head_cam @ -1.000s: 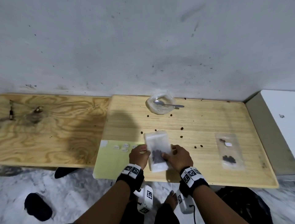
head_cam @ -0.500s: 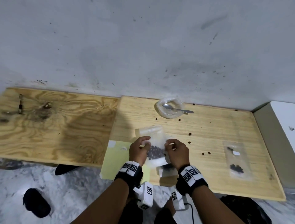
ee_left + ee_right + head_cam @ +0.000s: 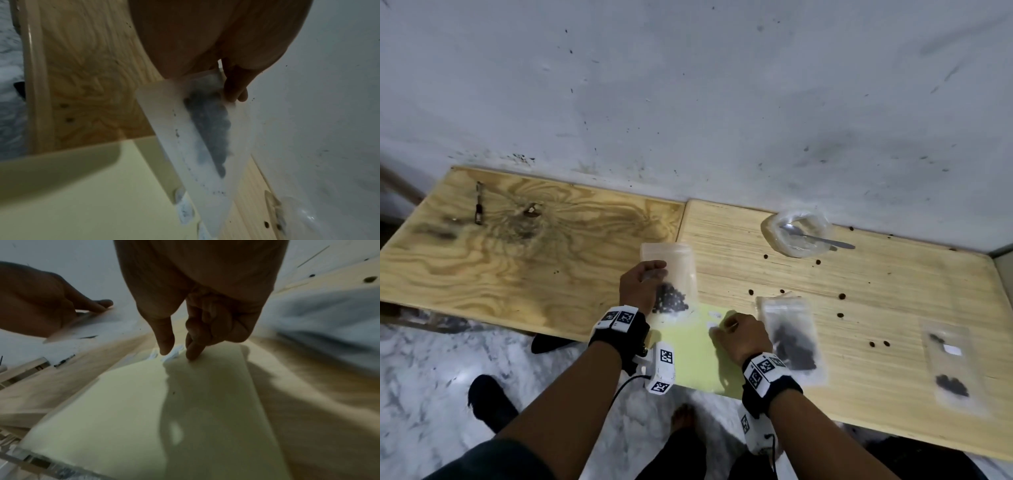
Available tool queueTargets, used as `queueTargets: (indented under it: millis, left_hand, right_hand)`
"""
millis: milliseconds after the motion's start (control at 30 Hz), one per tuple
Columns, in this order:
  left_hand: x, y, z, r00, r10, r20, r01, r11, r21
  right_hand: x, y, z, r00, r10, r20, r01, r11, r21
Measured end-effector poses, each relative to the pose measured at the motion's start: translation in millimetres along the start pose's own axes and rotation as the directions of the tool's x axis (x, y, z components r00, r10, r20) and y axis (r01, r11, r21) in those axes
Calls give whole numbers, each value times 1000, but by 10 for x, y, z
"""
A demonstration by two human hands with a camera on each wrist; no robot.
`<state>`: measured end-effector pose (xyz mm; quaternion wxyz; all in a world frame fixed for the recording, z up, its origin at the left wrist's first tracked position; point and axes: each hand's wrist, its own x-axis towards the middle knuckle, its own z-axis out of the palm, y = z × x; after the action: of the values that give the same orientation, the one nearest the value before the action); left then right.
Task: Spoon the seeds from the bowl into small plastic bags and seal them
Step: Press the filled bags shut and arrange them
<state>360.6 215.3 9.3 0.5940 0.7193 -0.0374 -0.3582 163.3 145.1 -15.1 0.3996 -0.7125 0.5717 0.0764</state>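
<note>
My left hand [image 3: 650, 275] grips a small clear plastic bag [image 3: 674, 270] by its left side and holds it above the table; dark seeds [image 3: 671, 303] are heaped in its lower corner. In the left wrist view the bag [image 3: 185, 146] hangs tilted from my fingers [image 3: 234, 87]. My right hand [image 3: 719, 325] holds nothing. Its thumb and forefinger [image 3: 193, 350] point down onto small white stickers [image 3: 172, 353] on a pale yellow sheet [image 3: 695, 356]. The clear bowl [image 3: 799, 233] with a metal spoon [image 3: 822, 240] in it stands at the back by the wall.
A second bag with seeds [image 3: 792, 342] lies just right of my right hand. A third bag [image 3: 948, 366] lies further right near the front edge. Loose seeds [image 3: 842, 296] are scattered over the light board. A darker plywood board [image 3: 517, 260] lies to the left.
Both hands held the bag in front of me. My right hand has let go and dropped to the sticker sheet; my left hand has carried the bag up and leftward.
</note>
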Motion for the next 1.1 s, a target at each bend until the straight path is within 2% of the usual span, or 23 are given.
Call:
queueTargets:
  millis: [133,367,467,600,733,800,900,1100]
  left_hand:
    - [22,-60,-132,1000,-12,29,11,999,49]
    - [-30,-213,-202,999,-16,44,12,997,79]
    - [-75,-242,-184,999,8,40,-11,997,81]
    - [-154,-261,-102,996,50,70,-57,993,104]
    - [-270,-266,56,977,120,174,-162,953,255]
    - [-339,-237,145,962,144,232,-208,938,278]
    - [-445,-172,266,943,139,302,-219,943,249]
    - [-582,-138,436,933,100,346,-174,967,188]
  right_hand:
    - [9,-103,113,996,54,-70,-54,999,4]
    - [48,-129,184,997,40,-60,-37,998,49]
    - [34,-96,109,995,-26,-93,43,982,186]
    - [32,-79,-41,974,-92,-207,173,893,415]
    - [1,-223,-184,970,-188,-155,243,788,565]
    - [-11,-288,-253,965,-225,-132,260,774,578]
    - [-18,-332,-326,955,-246,-163,295,791,536]
    - [-11,-301,-368,948,-188,-258,286,861,420]
